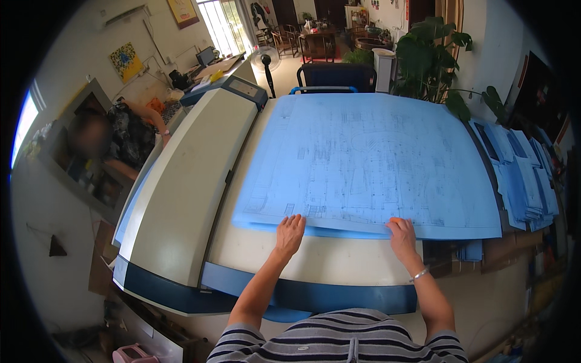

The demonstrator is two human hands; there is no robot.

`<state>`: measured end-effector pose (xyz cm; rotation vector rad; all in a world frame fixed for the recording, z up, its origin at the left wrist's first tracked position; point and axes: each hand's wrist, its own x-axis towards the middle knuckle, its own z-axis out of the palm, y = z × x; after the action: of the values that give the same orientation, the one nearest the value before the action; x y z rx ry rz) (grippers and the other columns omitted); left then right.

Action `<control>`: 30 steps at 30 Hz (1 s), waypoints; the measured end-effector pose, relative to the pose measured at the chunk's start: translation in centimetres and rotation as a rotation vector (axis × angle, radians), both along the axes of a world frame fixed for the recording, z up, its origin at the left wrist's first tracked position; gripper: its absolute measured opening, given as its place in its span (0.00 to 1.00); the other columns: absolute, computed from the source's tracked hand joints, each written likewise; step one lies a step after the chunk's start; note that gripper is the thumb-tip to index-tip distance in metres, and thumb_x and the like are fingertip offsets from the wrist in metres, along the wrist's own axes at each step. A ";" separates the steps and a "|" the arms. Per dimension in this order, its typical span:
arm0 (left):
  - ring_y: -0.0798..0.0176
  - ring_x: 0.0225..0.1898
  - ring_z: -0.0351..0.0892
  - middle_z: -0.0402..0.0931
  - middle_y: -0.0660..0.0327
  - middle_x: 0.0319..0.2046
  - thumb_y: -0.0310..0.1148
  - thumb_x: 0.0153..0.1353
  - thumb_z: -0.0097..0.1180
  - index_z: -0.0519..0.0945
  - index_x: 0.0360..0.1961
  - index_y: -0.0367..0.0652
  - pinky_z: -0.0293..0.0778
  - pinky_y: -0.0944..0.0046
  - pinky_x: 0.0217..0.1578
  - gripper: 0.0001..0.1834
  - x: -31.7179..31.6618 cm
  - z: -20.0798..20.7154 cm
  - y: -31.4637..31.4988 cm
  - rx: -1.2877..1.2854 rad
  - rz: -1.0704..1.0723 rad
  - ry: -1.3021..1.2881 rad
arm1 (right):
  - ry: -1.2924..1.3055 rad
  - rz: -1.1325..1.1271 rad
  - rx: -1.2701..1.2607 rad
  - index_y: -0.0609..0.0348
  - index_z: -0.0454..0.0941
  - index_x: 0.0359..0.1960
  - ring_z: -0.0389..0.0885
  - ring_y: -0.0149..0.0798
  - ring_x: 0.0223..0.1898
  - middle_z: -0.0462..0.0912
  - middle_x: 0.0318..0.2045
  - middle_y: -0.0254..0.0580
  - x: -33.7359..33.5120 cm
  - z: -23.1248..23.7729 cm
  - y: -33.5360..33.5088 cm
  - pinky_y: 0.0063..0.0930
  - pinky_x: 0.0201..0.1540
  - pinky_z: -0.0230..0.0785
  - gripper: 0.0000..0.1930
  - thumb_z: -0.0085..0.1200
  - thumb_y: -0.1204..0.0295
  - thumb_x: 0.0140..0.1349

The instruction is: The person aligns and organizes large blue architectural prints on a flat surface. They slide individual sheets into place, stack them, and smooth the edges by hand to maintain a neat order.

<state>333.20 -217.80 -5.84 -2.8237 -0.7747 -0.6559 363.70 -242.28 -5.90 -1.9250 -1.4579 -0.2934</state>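
Observation:
A large blue sheet printed with a fine line drawing, a blueprint (363,163), lies across the flat bed (254,251) of a wide-format machine. Its near edge is raised a little off the bed. My left hand (291,234) pinches that edge left of the middle, fingers closed over the paper. Further right, my right hand (402,235) grips the same edge, the wrist wearing a silver bracelet (419,274). Under the lifted edge a strip of blue shows; whether it is another sheet I cannot tell.
The machine's long beige cover (187,169) rises on the left. Beyond it a person (133,133) reaches toward the machine's far side. Folded blue papers (523,175) are stacked at the right. A black chair (337,77) and a leafy plant (426,60) stand at the far side.

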 end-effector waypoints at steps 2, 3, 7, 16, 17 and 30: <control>0.47 0.56 0.80 0.79 0.52 0.54 0.27 0.62 0.53 0.77 0.51 0.39 0.76 0.46 0.55 0.15 -0.7 0.3 -0.2 0.040 -0.023 0.017 | -0.021 -0.091 -0.045 0.57 0.83 0.45 0.78 0.49 0.55 0.84 0.47 0.42 -0.3 0.4 -1.3 0.56 0.69 0.58 0.17 0.51 0.84 0.56; 0.47 0.56 0.80 0.79 0.52 0.54 0.26 0.62 0.53 0.77 0.50 0.38 0.76 0.47 0.55 0.15 -0.8 0.7 -0.7 0.035 -0.027 0.017 | -0.029 -0.141 -0.073 0.57 0.83 0.47 0.77 0.50 0.57 0.84 0.50 0.43 -0.3 0.6 -2.2 0.57 0.71 0.55 0.18 0.50 0.84 0.57; 0.47 0.56 0.80 0.79 0.51 0.53 0.26 0.61 0.53 0.77 0.50 0.37 0.76 0.48 0.56 0.15 -2.4 1.7 -2.6 0.042 -0.009 0.003 | 0.018 -0.135 -0.156 0.57 0.82 0.52 0.75 0.51 0.63 0.82 0.57 0.44 0.6 -0.6 -5.1 0.57 0.72 0.54 0.20 0.46 0.84 0.60; 0.47 0.53 0.82 0.81 0.52 0.48 0.27 0.61 0.52 0.78 0.45 0.38 0.78 0.48 0.52 0.12 -7.0 1.7 -6.9 -0.061 0.113 0.026 | 0.113 0.102 -0.247 0.54 0.82 0.54 0.74 0.54 0.64 0.82 0.56 0.45 -2.8 0.9 -8.9 0.51 0.70 0.59 0.21 0.47 0.84 0.61; 0.47 0.52 0.82 0.82 0.52 0.47 0.26 0.61 0.51 0.79 0.44 0.38 0.78 0.49 0.51 0.12 -7.6 1.9 -7.4 -0.073 0.126 0.025 | 0.135 0.119 -0.256 0.54 0.82 0.54 0.74 0.54 0.64 0.82 0.56 0.45 -3.4 1.2 -9.2 0.50 0.70 0.59 0.21 0.47 0.84 0.62; 0.45 0.58 0.77 0.80 0.50 0.54 0.32 0.62 0.51 0.80 0.50 0.37 0.68 0.44 0.62 0.17 -8.4 4.5 -10.8 -0.348 0.308 0.045 | 0.336 0.160 -0.315 0.61 0.80 0.52 0.73 0.57 0.63 0.79 0.59 0.52 -5.7 2.9 -12.1 0.57 0.67 0.60 0.19 0.63 0.66 0.62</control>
<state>324.75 -228.62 -1.32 -2.8998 -1.3996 -0.4422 357.95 -254.36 -2.96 -1.9640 -1.4797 0.3382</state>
